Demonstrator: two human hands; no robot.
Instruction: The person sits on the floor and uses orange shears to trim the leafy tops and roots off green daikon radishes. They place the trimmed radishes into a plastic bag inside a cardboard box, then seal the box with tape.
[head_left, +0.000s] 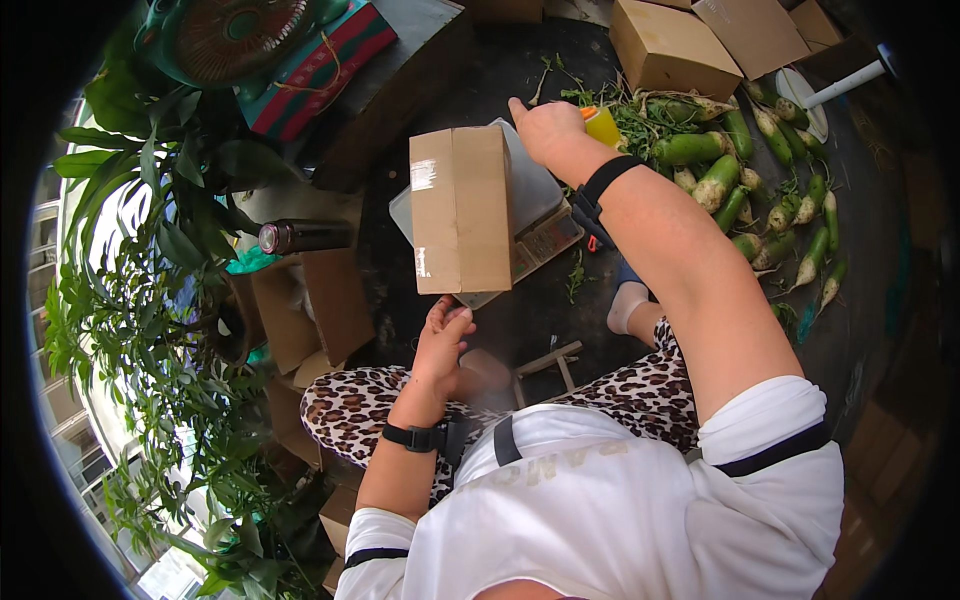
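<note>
A closed cardboard carton (469, 210) with tape along its middle seam rests over a pale plastic tray (529, 169) on a digital scale (547, 240). My left hand (445, 337) is at the carton's near edge, its thumb against curled fingers. Whether it touches the carton is unclear. Beyond the carton's right side, my right hand (551, 135) hovers with the index finger stretched out and the other fingers hidden below. Next to that wrist shows a yellow object with an orange part (600, 126); I cannot tell whether the right hand holds it.
Green-and-white radishes (716, 184) with leaves lie to the right. Cardboard boxes (675, 49) stand at the back right. On the left are a thermos flask (304, 236), an opened carton (285, 315) and leafy plants (165, 352). A fan (240, 30) sits back left. A wooden frame (551, 364) lies near my feet.
</note>
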